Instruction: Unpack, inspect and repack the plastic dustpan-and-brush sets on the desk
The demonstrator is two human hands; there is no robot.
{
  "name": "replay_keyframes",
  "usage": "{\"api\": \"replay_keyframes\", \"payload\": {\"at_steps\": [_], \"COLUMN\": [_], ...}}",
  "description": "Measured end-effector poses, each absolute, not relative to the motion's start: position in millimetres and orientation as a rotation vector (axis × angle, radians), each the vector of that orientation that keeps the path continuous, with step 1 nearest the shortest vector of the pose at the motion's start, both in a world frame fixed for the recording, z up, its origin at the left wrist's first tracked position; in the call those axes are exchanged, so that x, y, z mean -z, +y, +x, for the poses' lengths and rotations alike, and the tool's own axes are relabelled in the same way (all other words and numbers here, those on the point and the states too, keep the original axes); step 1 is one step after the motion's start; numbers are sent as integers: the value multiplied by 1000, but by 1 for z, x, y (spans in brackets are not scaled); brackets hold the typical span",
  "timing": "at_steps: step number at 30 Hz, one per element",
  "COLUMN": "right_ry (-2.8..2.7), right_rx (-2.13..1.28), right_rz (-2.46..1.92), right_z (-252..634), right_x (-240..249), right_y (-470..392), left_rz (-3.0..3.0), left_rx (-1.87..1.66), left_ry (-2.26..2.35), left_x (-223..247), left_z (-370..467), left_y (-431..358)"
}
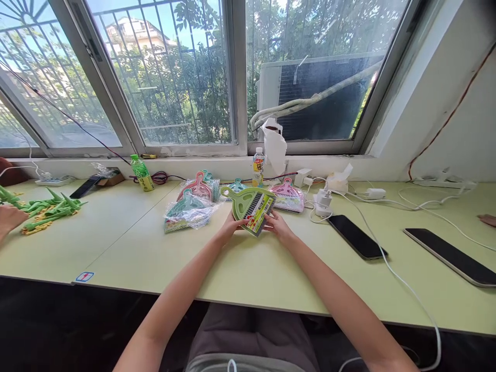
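Note:
Above the table I hold a green mini dustpan and brush set (242, 203) with both hands. It is tilted, its round handle toward the upper left, and a printed label covers part of the grey-black bristles. My left hand (234, 226) grips its lower left side, while my right hand (278, 227) grips the right edge. Beyond my hands lie more sets in clear plastic: a teal one (188, 206) and pink one (199, 185) to the left, and another pink one (289, 195) to the right. A blue-teal set (236, 186) is partly hidden behind mine.
A yellow-labelled bottle (258, 166) and green bottle (141, 173) stand near the window. At right are a phone (357, 236), a tablet (451, 256), a charger (322, 201) and white cables. Another person's hand (11, 219) is by green-yellow plastic pieces (52, 209) at left.

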State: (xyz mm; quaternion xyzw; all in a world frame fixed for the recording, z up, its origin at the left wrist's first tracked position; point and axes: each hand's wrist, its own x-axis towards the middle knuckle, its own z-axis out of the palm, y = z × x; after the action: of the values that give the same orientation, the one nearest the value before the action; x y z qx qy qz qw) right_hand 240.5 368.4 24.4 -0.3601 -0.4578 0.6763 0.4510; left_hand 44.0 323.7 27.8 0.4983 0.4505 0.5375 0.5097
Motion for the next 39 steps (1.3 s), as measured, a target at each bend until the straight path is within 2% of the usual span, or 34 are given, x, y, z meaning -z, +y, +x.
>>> {"api": "replay_keyframes", "payload": {"at_steps": [39], "right_ry": [-1270], "right_rx": [-1667], "right_rz": [-949], "right_z": [239], "right_x": [-23], "right_y": [369], "left_rz": [1278], "left_rx": [-1290], "left_ry": [1153], "left_x": [-25], "left_z": [46], "left_y": [326]}}
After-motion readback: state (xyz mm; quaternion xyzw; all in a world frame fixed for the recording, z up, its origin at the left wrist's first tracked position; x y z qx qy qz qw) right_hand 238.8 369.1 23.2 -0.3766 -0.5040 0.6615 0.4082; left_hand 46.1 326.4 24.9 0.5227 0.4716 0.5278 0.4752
